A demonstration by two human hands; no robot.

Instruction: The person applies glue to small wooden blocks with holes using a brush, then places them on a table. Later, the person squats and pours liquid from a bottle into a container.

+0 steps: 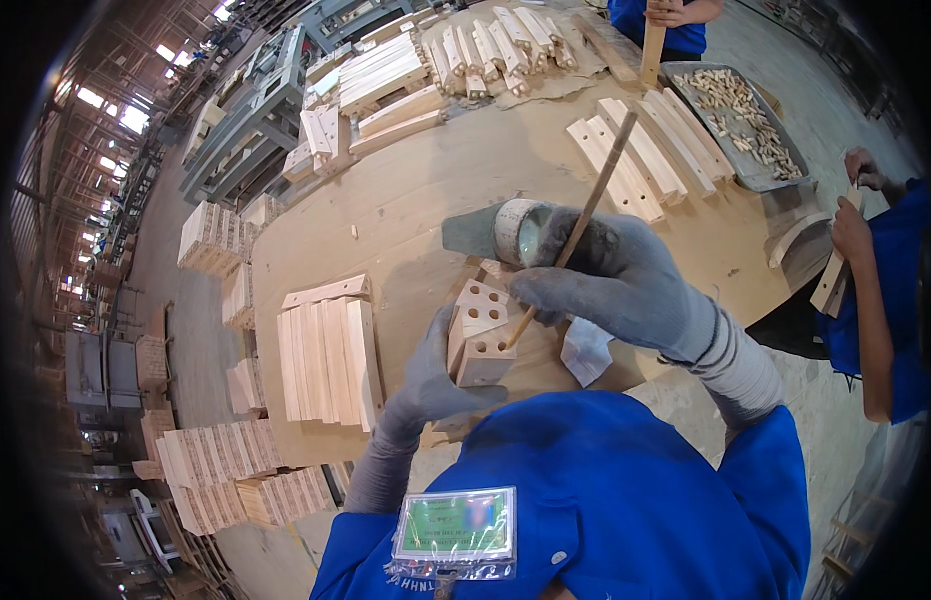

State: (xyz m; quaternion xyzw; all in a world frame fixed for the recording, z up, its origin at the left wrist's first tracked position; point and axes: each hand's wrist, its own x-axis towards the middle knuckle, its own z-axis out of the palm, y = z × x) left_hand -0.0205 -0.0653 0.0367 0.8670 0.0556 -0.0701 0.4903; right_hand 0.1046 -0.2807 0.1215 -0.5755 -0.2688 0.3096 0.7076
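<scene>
My left hand (430,375), in a grey glove, is closed around the side of a bundle of pale wooden pieces (484,348) with round holes in their ends. My right hand (625,275), also gloved in grey, grips a thin wooden stick (597,190). The stick slants down to the left, its lower tip at a hole in the nearest wooden piece. A dark greenish container with a pale, stained band (515,232) lies against the right hand's fingers, over the table. Whether those fingers also hold the container is hard to tell.
A row of wooden strips (325,360) lies on the brown-covered table (405,200) to the left. Drilled wooden bars (635,155) and a grey tray (800,165) of dowels are at the far right. Crumpled white paper (586,352) sits near the right forearm. Two co-workers handle wooden pieces.
</scene>
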